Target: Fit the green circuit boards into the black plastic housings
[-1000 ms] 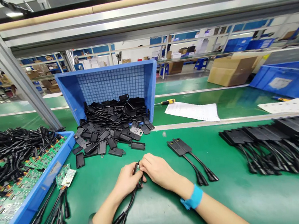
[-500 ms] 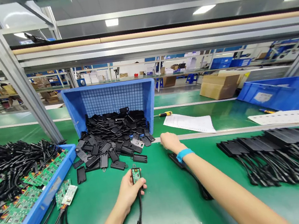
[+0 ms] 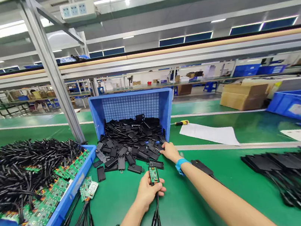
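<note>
Our left hand (image 3: 149, 190) pinches the circuit board (image 3: 153, 173) near the middle, over the bench; we judge it light and stiff but fragile, best gripped by its edges, its limp cables (image 3: 157, 207) trailing nearer. Our right hand (image 3: 170, 152) is farther right, at the black covers (image 3: 120, 151); we cannot tell whether it pinches one. The crate's wall (image 3: 168, 114) stands just beyond

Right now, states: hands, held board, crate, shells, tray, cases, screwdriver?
Left hand: gripping cabled circuit board.
Cabled circuit board: green side exposed.
Blue crate: tipped on its side.
Black plastic shells: loose, spilling from blue crate.
Right hand: at shell pile, grip unclear.
Blue tray: heaped with wired boards.
Cabled black cases, right: laid overlapping.
Yellow-black screwdriver: lying flat.
</note>
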The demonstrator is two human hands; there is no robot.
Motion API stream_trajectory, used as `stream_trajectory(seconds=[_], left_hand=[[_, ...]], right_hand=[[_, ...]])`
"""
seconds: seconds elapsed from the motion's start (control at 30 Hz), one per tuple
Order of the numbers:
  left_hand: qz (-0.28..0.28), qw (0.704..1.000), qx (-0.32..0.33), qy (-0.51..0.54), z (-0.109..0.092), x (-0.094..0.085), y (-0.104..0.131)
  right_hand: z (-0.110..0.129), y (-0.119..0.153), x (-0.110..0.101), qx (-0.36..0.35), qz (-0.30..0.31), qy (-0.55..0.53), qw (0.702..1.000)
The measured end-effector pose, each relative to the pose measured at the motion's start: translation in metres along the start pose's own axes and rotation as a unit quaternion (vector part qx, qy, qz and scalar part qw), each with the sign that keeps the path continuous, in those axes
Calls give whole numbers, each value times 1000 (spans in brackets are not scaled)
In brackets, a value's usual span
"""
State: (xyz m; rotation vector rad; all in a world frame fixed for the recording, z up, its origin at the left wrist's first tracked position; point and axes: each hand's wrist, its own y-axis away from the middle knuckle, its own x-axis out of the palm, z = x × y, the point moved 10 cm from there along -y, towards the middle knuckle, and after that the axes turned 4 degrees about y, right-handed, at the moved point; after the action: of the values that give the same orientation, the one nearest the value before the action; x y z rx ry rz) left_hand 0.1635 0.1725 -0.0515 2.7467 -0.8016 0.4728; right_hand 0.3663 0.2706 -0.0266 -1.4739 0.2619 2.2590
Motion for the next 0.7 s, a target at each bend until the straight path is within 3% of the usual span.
stream_trajectory(seconds=[0.2, 0.3, 0.5, 0.63, 0.7], left_hand=[[0, 1000, 1, -9, 1, -3, -4], [6, 1000, -7, -12, 2, -2, -5], [20, 1000, -21, 0, 3, 4, -8], [49, 998, -25, 4, 3, 10, -8], [64, 998, -25, -5, 4, 11, -8]], right_hand=[[-12, 0, -9, 23, 0, -137, 990], [-9, 13, -19, 19, -18, -231, 973], [16, 91, -17, -30, -1, -429, 903], [32, 138, -5, -79, 75, -551, 827], [34, 147, -3, -95, 95, -565, 814]])
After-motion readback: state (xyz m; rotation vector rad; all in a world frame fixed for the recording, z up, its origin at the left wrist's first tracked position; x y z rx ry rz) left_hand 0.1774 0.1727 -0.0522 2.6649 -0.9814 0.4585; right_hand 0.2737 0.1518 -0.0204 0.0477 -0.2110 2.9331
